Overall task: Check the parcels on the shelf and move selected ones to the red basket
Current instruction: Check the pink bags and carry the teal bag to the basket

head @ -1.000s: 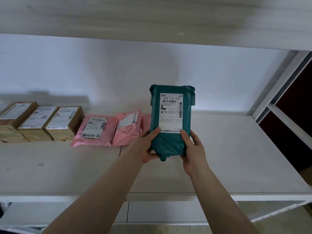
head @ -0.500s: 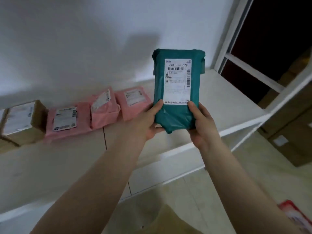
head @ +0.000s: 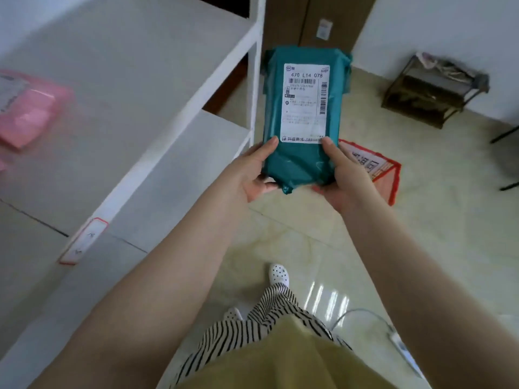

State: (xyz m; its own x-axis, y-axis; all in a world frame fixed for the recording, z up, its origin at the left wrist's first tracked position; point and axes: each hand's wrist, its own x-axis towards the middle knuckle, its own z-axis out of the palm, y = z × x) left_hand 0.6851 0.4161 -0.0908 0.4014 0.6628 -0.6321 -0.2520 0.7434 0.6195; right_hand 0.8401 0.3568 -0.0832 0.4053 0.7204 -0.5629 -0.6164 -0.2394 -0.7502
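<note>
A teal plastic parcel (head: 303, 161) with a white shipping label stands upright in the air in front of me. My left hand (head: 252, 175) grips its lower left edge and my right hand (head: 341, 178) grips its lower right edge. The red basket (head: 384, 169) sits on the floor behind and to the right of the parcel, partly hidden by it and by my right hand. The white shelf (head: 134, 74) is at the left, with a blurred pink parcel (head: 28, 113) lying at its far left.
A lower shelf board (head: 179, 164) shows beneath the top one, with a red-bordered label tag (head: 84, 240) on the front rail. Brown cardboard boxes (head: 309, 21) stand at the back. A dark metal rack (head: 429, 91) is by the right wall. A white cable (head: 365, 318) lies on the tiled floor.
The view has swung right and down, away from the shelf toward the floor. Both hands carried the teal parcel off the shelf, and the red basket now shows behind it.
</note>
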